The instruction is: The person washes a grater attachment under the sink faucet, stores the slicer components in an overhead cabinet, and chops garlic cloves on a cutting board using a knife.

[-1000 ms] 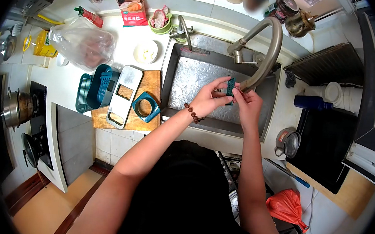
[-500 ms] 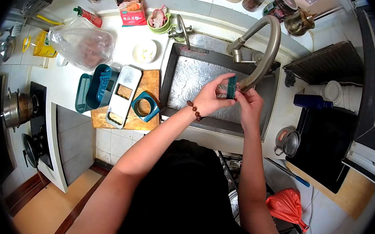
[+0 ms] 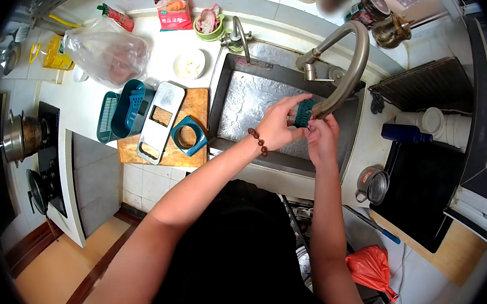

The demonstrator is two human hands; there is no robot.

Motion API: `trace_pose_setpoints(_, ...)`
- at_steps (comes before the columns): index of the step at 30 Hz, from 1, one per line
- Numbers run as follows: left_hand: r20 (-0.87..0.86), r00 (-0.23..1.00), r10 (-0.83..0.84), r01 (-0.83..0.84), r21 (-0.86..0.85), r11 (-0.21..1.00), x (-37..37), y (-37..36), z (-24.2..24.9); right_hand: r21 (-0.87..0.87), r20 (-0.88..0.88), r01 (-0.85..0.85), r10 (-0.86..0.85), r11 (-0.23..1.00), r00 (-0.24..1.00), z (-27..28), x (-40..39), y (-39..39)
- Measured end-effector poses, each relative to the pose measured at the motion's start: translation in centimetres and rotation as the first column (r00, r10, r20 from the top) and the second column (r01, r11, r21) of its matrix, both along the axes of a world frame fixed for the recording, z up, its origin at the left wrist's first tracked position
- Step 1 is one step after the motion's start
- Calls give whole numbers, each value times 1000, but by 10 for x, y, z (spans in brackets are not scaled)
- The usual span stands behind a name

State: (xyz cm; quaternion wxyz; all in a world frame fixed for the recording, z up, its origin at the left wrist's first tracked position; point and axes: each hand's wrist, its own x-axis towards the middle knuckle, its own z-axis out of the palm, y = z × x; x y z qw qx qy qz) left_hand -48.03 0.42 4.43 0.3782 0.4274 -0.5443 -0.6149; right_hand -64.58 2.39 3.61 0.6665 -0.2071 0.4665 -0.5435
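Over the sink [image 3: 218, 95], my left hand [image 3: 281, 123] holds a small dark-green grater insert [image 3: 303, 113] between thumb and fingers. Its textured face is turned up towards me. My right hand [image 3: 322, 137] is at the insert's right edge, just under the tap's spout [image 3: 318, 111]. Its fingers are curled together, and whether they grip the insert is hidden. Left of the sink, a white slicer frame [image 3: 172, 100] with an open slot lies on a wooden cutting board [image 3: 200, 105]. Beside it on the board sits a teal ring-shaped holder [image 3: 197, 146].
A teal container with a strainer basket [image 3: 125, 113] stands left of the slicer. Behind are a white bowl [image 3: 190, 64] with pale pieces, a plastic bag [image 3: 110, 53] and a red packet [image 3: 172, 18]. A metal mug [image 3: 372, 185] stands right of the sink. Jars line the ledge.
The grater insert has turned from nearly edge-on so that its broad face shows. My right hand's fingers have curled in and shifted slightly lower beside it.
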Motion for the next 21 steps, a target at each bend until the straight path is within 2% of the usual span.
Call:
trace_pose_setpoints(3,-56,997,56,-55,18,998,0,-1,-4,-13,4,4,-4,1000,1000,3,4,0)
trace_pose_setpoints(10,-131,989,69,-63,50,997,0,1,-10,25,-27,34,-33,999,999,-12,2,-9)
trace_pose_setpoints(12,-124,990,72,-62,79,995,2,0,-9,-1,-22,-16,16,1000,1000,-12,2,-10)
trace_pose_setpoints(15,-90,996,-24,31,76,997,8,-1,-6,-7,-58,-6,5,1000,998,2,9,-9)
trace_pose_setpoints(19,-63,997,-36,41,84,996,9,-2,-3,-2,-69,1,-2,1000,998,3,7,-9)
trace_pose_setpoints(21,26,998,-55,53,60,997,9,-2,0,-8,-50,-10,9,1000,999,-4,2,-8)
